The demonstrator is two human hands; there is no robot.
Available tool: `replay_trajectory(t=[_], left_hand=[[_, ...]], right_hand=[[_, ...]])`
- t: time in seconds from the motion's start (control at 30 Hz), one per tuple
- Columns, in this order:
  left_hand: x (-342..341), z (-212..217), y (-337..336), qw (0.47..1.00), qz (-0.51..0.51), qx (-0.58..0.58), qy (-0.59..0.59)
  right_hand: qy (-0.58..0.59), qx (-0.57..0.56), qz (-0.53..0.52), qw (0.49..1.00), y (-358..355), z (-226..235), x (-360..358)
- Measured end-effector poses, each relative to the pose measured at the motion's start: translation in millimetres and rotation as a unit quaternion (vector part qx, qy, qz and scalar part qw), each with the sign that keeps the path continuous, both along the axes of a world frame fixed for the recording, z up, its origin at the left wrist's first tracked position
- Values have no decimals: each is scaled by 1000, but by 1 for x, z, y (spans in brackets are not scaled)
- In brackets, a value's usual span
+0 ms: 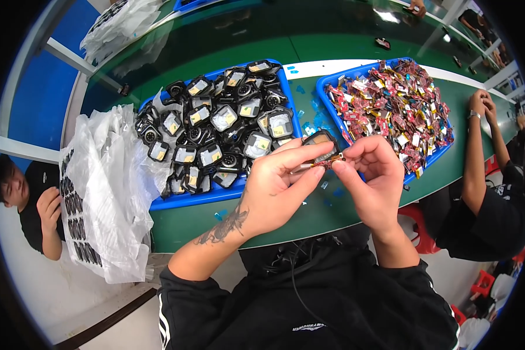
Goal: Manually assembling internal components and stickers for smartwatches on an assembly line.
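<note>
Both my hands meet above the green table, in front of the gap between two blue trays. My left hand point(277, 186) is closed around a black smartwatch case point(319, 139), which shows between my fingers, tilted. A small red circuit board point(326, 164) lies at the case's near edge, between the fingertips of both hands. My right hand point(372, 178) pinches at this board with thumb and forefinger. My fingers partly cover the board and the case, so how the two are joined is hidden.
Left of centre, a blue tray point(294, 108) holds many black watch cases. Another blue tray point(326, 104) on the right is heaped with red circuit boards. Plastic-wrapped sheets of black parts point(108, 186) stand at the left. Blue film scraps lie on the green table point(274, 233). Other people sit on both sides.
</note>
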State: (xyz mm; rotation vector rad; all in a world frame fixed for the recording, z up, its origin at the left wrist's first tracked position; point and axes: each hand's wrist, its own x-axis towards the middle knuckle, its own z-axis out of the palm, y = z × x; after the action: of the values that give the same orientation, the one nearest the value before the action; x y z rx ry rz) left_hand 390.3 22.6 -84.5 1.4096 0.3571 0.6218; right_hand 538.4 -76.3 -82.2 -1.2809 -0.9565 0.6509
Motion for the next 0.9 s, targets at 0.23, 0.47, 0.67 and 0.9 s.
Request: replay_trajectory(t=[0.23, 0.47, 0.67, 0.9], left_hand=[[2, -3, -4, 1000, 5, 1, 11], [5, 4, -6, 999, 39, 10, -29], [2, 8, -4, 997, 18, -77, -5], [4, 2, -10, 989, 74, -106, -69]], right_hand=[[-101, 45, -65, 992, 1, -9, -5], [-140, 8, -47, 989, 2, -3, -1], [-81, -36, -18, 996, 7, 2, -5], [-109, 6, -17, 994, 12, -1, -13]])
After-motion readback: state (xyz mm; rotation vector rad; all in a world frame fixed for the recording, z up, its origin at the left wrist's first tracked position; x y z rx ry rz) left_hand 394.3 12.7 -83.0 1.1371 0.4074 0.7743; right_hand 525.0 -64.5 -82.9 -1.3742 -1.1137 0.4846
